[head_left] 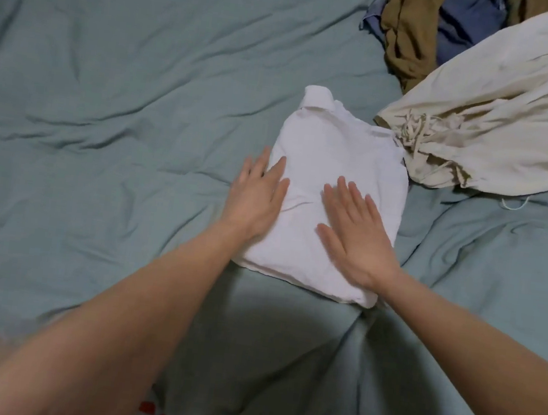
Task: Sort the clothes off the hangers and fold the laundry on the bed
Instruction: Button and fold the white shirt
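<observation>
The folded shirt is pressed under both flat hands, left hand and right hand, fingers straight. If it is pushed sideways, the folds could be slid apart on the soft bed.

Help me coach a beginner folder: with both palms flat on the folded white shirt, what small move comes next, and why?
Probably lift both hands and reach for the cream garment. The white shirt already lies folded, collar up, under the flat left hand and right hand, while unfolded clothes wait at the upper right.
</observation>
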The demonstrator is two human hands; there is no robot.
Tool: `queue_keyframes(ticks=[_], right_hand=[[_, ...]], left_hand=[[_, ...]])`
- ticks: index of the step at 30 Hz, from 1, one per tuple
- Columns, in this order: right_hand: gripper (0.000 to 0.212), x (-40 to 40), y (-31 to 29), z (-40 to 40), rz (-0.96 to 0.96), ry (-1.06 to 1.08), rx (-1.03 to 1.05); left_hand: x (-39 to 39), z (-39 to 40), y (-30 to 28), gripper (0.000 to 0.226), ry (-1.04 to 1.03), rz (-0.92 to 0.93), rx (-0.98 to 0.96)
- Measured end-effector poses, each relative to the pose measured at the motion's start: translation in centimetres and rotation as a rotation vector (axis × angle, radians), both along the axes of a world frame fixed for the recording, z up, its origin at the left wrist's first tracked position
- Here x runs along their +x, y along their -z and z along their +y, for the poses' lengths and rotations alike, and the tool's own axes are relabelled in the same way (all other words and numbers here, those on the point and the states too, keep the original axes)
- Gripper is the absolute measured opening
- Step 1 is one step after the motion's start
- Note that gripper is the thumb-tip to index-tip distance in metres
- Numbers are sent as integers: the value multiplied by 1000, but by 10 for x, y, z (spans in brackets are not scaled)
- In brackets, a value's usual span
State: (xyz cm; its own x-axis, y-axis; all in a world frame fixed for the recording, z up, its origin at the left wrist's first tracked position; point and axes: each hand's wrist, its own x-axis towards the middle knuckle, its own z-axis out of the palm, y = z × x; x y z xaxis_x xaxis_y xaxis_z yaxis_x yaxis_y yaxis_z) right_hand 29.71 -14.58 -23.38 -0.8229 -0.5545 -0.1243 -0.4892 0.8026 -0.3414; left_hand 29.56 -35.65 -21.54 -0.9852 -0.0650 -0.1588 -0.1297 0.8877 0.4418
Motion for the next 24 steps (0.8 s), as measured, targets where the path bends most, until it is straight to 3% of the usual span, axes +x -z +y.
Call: queue_keyframes(ticks=[7,13,16,18,24], right_hand=[[63,-76,32,-9,-25,133,163],[88,-135,40,-20,15,289,136],[103,-164,38,-29,-75,346,137],[110,-178,35,-31,-118,370,104],[63,-184,10,-31,-287,363,-72]], left_hand=[[-38,14,35,60,31,-283,-124],[-57,25,36,68,-107,-184,-130],[-81,17,36,71,-320,-68,69],[-95,8,38,59,-468,-38,297],[-106,1,25,37,-515,-87,694]])
